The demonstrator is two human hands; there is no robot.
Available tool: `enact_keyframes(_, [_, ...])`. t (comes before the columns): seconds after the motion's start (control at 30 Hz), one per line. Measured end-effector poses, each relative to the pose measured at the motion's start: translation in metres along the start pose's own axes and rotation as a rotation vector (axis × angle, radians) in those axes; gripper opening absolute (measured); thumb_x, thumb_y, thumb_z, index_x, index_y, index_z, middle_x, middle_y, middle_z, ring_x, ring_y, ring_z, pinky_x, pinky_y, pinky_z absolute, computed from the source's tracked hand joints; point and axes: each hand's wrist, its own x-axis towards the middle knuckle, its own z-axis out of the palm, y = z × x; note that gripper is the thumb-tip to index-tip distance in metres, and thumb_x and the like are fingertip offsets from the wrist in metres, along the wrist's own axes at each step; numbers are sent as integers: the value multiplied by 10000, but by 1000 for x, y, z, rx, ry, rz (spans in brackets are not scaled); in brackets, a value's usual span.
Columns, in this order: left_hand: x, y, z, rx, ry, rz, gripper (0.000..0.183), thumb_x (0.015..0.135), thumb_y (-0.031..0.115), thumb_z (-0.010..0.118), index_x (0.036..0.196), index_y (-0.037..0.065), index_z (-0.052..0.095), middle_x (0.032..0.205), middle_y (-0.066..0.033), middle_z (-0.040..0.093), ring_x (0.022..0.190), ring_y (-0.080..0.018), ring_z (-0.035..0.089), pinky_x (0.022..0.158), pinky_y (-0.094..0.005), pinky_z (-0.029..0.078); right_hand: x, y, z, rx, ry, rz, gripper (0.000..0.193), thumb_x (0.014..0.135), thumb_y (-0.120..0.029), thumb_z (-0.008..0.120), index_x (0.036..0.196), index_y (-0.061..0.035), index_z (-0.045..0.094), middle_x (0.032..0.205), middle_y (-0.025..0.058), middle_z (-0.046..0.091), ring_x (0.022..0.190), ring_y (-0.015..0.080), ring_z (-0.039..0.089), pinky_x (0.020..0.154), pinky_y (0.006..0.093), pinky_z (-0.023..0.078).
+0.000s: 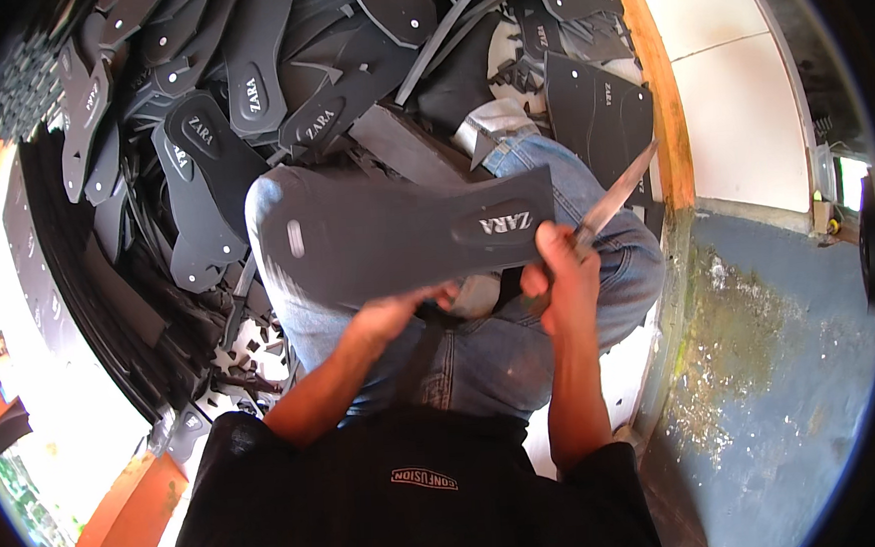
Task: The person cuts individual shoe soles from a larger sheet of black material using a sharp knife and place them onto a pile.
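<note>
A dark grey foam shoe sole (385, 235) with a pale slot mark at its wide end and white lettering at its heel is held across my lap, slightly blurred. My left hand (392, 314) grips its near edge, with most of the fingers hidden beneath it. A knife (615, 197) with a long, stained blade is in my right hand (566, 278), its tip pointing up and to the right, away from the sole. The right thumb touches the sole's heel end, where a squared margin of sheet still surrounds the rounded heel outline.
Dark soles (204, 137) lie heaped beyond my knees. A larger dark foam sheet (598, 113) rests by my right knee. Another dark-handled tool (239, 304) lies beside my left knee, near white scraps (254, 350). A wooden edge (658, 79) borders the blue-grey floor (783, 353) at right.
</note>
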Motion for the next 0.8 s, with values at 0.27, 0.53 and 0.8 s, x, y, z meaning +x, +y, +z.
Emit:
enact_keyframes(0.27, [-4, 44, 36, -825, 337, -592, 244, 841, 267, 655, 949, 59, 588, 809, -30, 628, 631, -113, 591, 453, -234, 438, -50, 33, -4, -376, -22, -92, 346, 869, -285, 630, 671, -32, 504, 560, 18, 552, 467, 61, 463, 419, 235, 331])
enact_keyframes(0.53, [-20, 44, 42, -869, 274, -601, 258, 855, 262, 636, 1007, 75, 543, 853, -29, 609, 658, -133, 595, 467, -252, 454, -84, 50, -53, -989, 73, -147, 371, 854, -269, 640, 641, 0, 500, 470, 110, 462, 396, 190, 454, 404, 327, 342])
enact_keyframes(0.8, [-26, 40, 42, -927, 291, -583, 230, 844, 226, 650, 983, 65, 562, 832, -37, 617, 654, -124, 599, 469, -242, 460, -90, 66, -43, -1055, 175, -94, 286, 829, -195, 639, 654, -1, 523, 516, 178, 510, 456, 337, 534, 429, 395, 379])
